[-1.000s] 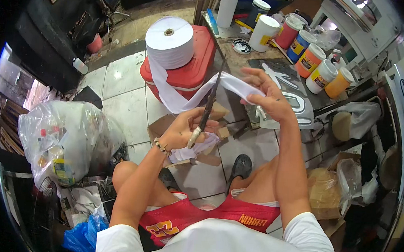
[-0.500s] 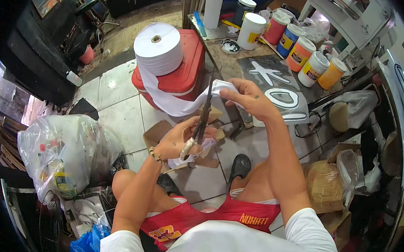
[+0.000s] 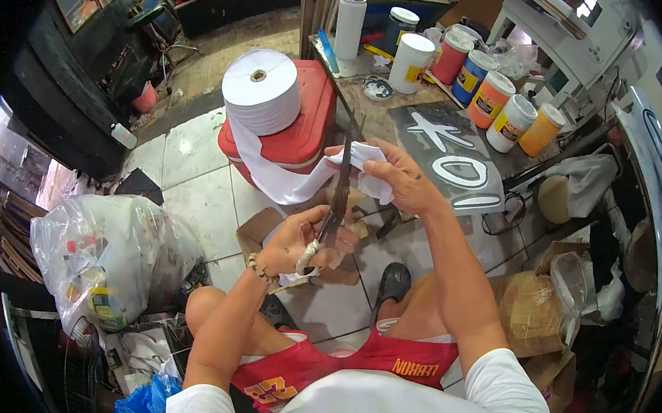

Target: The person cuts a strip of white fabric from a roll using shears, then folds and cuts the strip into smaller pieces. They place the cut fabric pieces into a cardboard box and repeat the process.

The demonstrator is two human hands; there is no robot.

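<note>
My left hand (image 3: pixel 298 242) is wrapped round the handles of a pair of scissors (image 3: pixel 339 195), whose dark blades point up and away from me. White cord-like wrapping covers one handle loop. Between the fingers of my right hand (image 3: pixel 402 177) is the end of a white fabric strip (image 3: pixel 290 184), bunched and partly hanging down. The strip crosses at the blades and runs back in a slack curve to a large white roll (image 3: pixel 261 86). That roll lies flat on a red cooler box (image 3: pixel 315 109). Whether the blades are closed is hard to see.
Below my hands stands an open cardboard box (image 3: pixel 256 232) with white scraps. A table (image 3: pixel 376 106) at right bears paint jars (image 3: pixel 492 95) and a dark lettered sheet (image 3: pixel 453 165). A clear plastic bag (image 3: pixel 113 253) of containers sits at left.
My right hand has come slightly down and gathered the strip end, which now folds and hangs beneath the fingers. The scissors stay in my left hand, slightly shifted. The view has tilted a little.
</note>
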